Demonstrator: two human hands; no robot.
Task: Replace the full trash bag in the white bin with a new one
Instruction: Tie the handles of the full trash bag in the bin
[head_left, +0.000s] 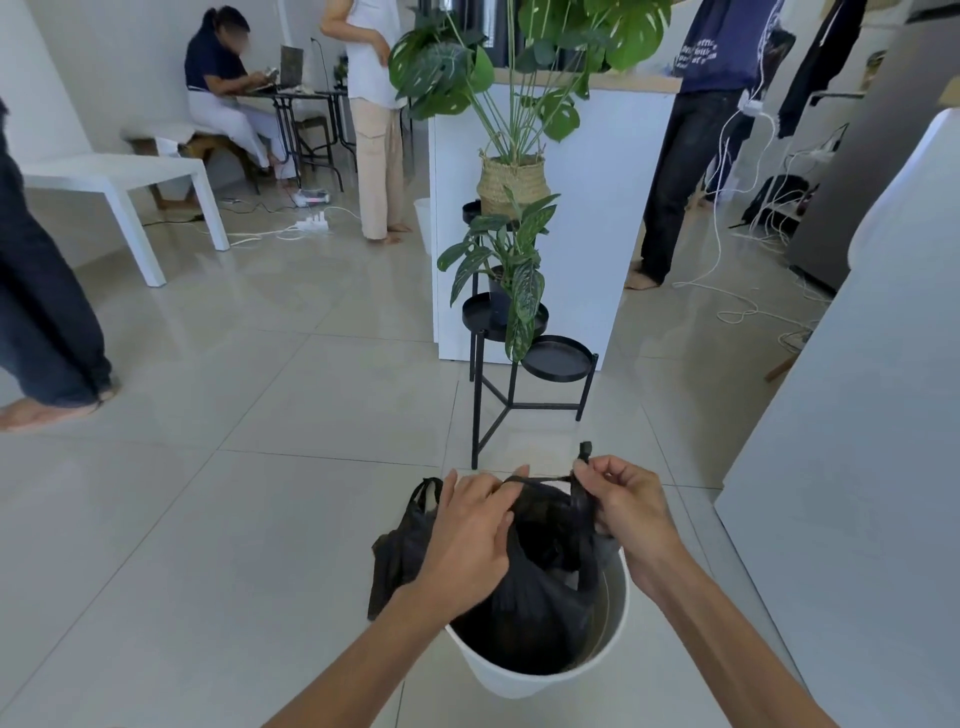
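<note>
A white bin (524, 675) stands on the tiled floor at the bottom centre. A black trash bag (540, 597) sits inside it, its top pulled up above the rim. My left hand (467, 530) grips the bag's near-left handle, and a strip of the bag stretches across to my right hand (628, 504), which pinches the right handle with its end sticking up. More black plastic (400, 551) hangs down outside the bin's left side, below my left hand; whether it is the same bag or another one I cannot tell.
A black three-tier plant stand (519, 364) with potted plants stands just beyond the bin. A white counter (587, 218) is behind it and a white cabinet (857, 441) on the right. Several people stand or sit around; cables lie on the floor.
</note>
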